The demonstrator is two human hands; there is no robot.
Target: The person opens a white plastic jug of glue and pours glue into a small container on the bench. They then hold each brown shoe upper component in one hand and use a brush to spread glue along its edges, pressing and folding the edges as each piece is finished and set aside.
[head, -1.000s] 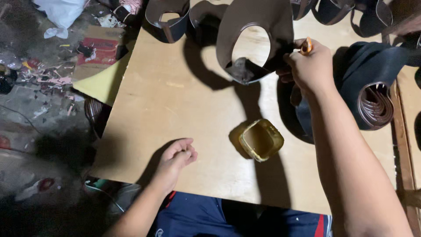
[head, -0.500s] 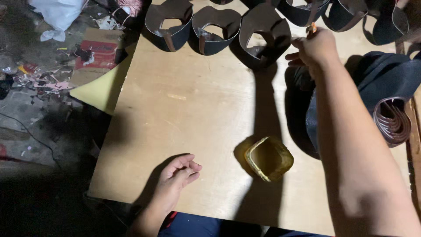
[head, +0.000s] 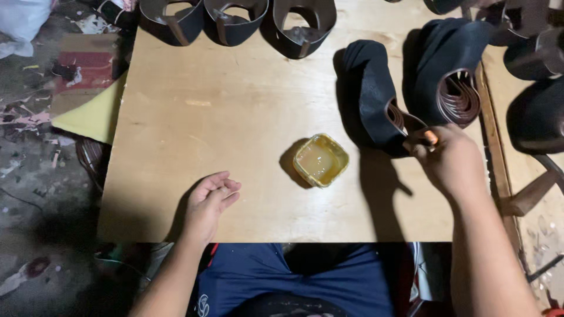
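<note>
Brush [head: 430, 137], seemingly, pinched in right hand [head: 455, 161] touching black shoe upper [head: 373, 94]; left hand [head: 208, 199] rests loosely curled, holding nothing.

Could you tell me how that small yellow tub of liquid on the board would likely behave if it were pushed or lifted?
The yellow tub looks small and thin-walled, so it is probably light and would slide easily on the smooth wooden board. It is open, with liquid close to the rim, so a quick shove or tilt would likely spill it. Its low, squarish shape seems unlikely to tip or roll.

Shoe workshop: leather uppers [head: 304, 23], glue tub [head: 320, 159], plywood bench [head: 194, 105], littered floor [head: 35, 170].
</note>
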